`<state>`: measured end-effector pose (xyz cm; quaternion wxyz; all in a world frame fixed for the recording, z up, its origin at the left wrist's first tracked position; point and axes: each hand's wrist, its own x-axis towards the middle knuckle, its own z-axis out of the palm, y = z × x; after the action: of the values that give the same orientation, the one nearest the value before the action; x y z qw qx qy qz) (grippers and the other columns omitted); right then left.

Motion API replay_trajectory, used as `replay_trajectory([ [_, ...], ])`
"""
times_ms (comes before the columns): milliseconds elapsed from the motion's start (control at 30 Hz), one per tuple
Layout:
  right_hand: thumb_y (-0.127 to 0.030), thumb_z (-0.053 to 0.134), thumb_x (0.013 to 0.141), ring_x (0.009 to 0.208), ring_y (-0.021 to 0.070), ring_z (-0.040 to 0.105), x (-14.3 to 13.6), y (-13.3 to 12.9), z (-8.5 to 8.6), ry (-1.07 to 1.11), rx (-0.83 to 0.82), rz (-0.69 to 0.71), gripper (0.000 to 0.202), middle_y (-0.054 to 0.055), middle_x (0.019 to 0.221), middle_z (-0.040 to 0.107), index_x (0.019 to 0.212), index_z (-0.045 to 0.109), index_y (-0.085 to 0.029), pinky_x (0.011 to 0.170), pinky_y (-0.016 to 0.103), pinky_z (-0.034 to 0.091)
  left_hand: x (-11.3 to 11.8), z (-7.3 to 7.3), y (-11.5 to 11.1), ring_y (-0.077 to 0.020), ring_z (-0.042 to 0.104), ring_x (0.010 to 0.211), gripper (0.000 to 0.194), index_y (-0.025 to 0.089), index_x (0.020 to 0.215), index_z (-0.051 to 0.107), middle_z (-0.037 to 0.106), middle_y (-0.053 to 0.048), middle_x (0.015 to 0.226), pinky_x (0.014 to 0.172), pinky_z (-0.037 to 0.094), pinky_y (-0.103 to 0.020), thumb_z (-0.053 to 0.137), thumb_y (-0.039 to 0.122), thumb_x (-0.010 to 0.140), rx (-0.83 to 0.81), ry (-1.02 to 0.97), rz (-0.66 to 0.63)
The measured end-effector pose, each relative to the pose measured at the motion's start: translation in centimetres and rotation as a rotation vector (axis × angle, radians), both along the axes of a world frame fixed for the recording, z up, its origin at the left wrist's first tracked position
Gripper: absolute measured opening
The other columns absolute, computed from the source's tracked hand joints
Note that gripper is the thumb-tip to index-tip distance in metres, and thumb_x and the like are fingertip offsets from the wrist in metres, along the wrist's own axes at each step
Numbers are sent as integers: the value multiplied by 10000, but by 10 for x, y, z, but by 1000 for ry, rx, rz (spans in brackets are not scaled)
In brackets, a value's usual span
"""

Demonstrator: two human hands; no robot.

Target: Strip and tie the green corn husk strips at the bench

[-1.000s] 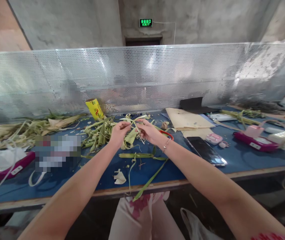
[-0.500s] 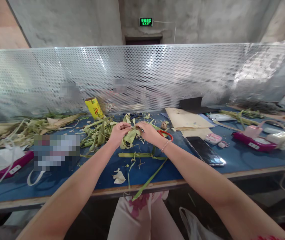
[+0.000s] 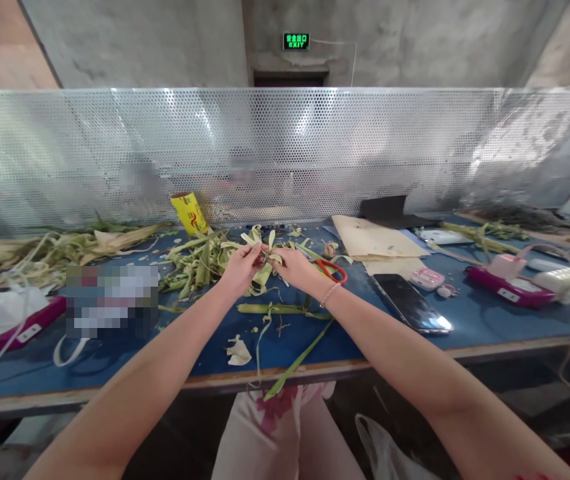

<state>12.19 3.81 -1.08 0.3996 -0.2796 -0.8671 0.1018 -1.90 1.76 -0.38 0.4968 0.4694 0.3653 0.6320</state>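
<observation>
Above the middle of the blue table (image 3: 215,347), left hand (image 3: 239,270) and right hand (image 3: 295,268) are closed, pinching pale-green leaf strips (image 3: 271,240). Heap of withered leaves (image 3: 202,263) lies just left; red loop (image 3: 341,273) just right; black smartphone (image 3: 412,303) farther right, nearer.
</observation>
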Motion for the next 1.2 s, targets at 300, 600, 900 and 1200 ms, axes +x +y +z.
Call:
replay_trajectory([
  [300, -124, 397, 775, 839, 172, 517, -2, -1, -2, 131, 26, -31, 210, 87, 907, 556, 913, 548, -170, 798, 334, 399, -2, 2, -4, -32, 334, 409, 263, 150, 661, 543, 451, 50, 527, 421, 291, -190, 584, 409, 672, 8, 196, 112],
  [600, -255, 486, 744, 611, 99, 471, -2, -5, 6, 323, -213, -12, 271, 71, 943, 526, 998, 538, -175, 640, 288, 435, -1, -3, -7, -63, 449, 476, 283, 136, 611, 595, 489, 39, 492, 530, 391, -222, 671, 404, 563, 56, 496, -62],
  [900, -285, 513, 714, 554, 107, 531, 0, -1, 11, 507, -431, 22, 128, -11, 595, 560, 735, 565, -170, 579, 251, 431, 3, 2, -10, -109, 554, 598, 355, 136, 642, 563, 534, 24, 574, 643, 446, -268, 671, 459, 541, -58, 598, -102],
  [1200, -235, 579, 653, 586, 101, 567, 3, 14, 5, 639, -574, 122, 99, -15, 624, 575, 729, 575, -173, 658, 279, 490, 0, 3, -6, -97, 551, 622, 326, 137, 657, 576, 581, 1, 666, 707, 432, -283, 722, 384, 502, -71, 227, -151],
])
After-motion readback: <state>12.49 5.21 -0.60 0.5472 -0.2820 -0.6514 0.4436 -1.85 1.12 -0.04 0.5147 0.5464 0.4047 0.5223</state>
